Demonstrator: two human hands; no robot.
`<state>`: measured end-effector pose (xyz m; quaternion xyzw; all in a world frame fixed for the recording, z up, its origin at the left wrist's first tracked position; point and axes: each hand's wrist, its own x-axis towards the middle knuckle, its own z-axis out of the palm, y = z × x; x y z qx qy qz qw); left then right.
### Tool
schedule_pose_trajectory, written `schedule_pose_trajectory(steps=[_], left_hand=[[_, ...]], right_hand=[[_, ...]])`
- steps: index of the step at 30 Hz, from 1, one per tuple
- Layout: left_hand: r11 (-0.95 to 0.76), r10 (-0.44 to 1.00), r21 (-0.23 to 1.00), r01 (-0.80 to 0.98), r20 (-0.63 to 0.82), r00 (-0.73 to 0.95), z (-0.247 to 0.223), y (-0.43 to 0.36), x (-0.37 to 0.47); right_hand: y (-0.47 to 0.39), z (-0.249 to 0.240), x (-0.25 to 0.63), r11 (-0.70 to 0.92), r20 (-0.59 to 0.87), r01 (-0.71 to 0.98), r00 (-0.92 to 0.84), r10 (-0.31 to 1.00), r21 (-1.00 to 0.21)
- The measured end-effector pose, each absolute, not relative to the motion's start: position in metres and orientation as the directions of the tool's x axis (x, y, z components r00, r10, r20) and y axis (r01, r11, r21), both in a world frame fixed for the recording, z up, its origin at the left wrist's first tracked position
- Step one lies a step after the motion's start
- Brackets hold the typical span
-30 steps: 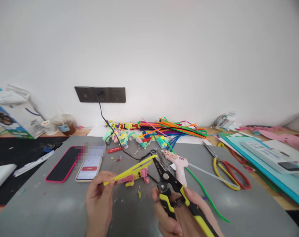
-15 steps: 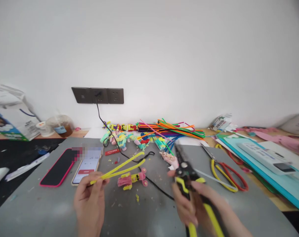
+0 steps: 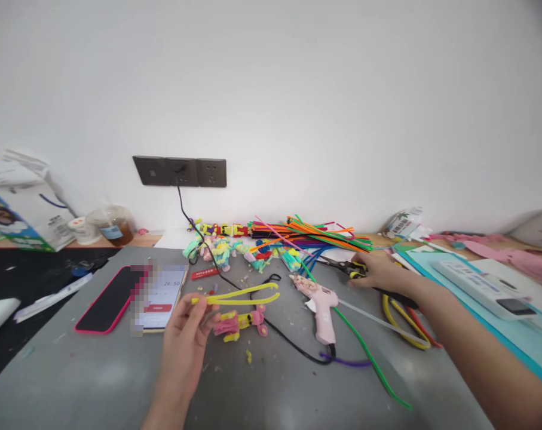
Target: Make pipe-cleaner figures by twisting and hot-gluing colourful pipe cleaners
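The left hand pinches two yellow strands between thumb and fingers at the end where they come together; they run out nearly level toward three o'clock, parting slightly, their far tips free and a little hooked. The right hand is on black-and-yellow pliers, whose jaws point between nine and ten o'clock; whether it grips them or merely rests on them, I cannot tell. From the right hand the strands' tips lie just below nine o'clock, well apart from it.

Just below the strands in view, at three o'clock from the left hand and nearer to it than to the right, a pink-and-yellow figure lies on the worktop, its long axis almost parallel to theirs. Between the hands lies a pink glue gun. Scissors, partly hidden, lie at five o'clock from the right hand, a bundle of coloured stems at about ten
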<state>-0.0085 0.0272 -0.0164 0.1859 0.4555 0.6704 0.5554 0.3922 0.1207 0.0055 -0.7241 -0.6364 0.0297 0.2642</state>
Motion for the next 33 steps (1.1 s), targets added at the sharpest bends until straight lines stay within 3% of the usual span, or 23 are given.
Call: schedule_pose_trajectory(steps=[3, 10, 11, 13, 14, 19, 24, 29, 33], left_hand=[[0.063, 0.925, 0.815, -0.575, -0.265, -0.273, -0.015, 0.034, -0.006], [0.087, 0.949, 0.788, -0.61, -0.252, -0.189, -0.006, 0.046, 0.012], [0.094, 0.953, 0.779, -0.62, -0.251, -0.171, -0.005, 0.045, 0.016], [0.116, 0.96, 0.767, -0.632, -0.249, -0.127, -0.003, 0.043, 0.024], [0.128, 0.964, 0.766, -0.63, -0.246, -0.102, -0.003, 0.041, 0.028], [0.151, 0.979, 0.793, -0.59, -0.203, -0.023, -0.006, 0.033, 0.036], [0.102, 0.983, 0.871, -0.481, -0.162, -0.085, -0.008, 0.039, 0.018], [-0.093, 0.951, 0.975, -0.201, 0.028, -0.307, -0.016, 0.06, -0.012], [-0.173, 0.92, 0.983, 0.058, 0.182, -0.346, -0.024, 0.065, -0.023]], right_hand=[[0.118, -0.009, 0.39, 0.008, 0.159, 0.9, 0.068, 0.985, -0.435], [0.082, 0.009, 0.326, 0.194, 0.212, 0.767, -0.077, 0.974, -0.611], [0.072, 0.012, 0.308, 0.242, 0.201, 0.696, -0.142, 0.969, -0.676], [0.054, 0.015, 0.273, 0.267, 0.181, 0.321, -0.273, 0.945, -0.909], [0.047, 0.015, 0.257, 0.251, 0.195, 0.196, -0.267, 0.944, -0.948], [0.034, 0.004, 0.207, 0.246, 0.262, -0.125, -0.129, 0.956, -0.961], [0.04, -0.001, 0.207, 0.282, 0.282, -0.153, 0.02, 0.959, -0.947], [0.039, 0.007, 0.226, 0.335, 0.199, -0.395, 0.348, 0.916, -0.855], [0.033, 0.007, 0.226, 0.264, 0.116, -0.478, 0.317, 0.941, -0.838]])
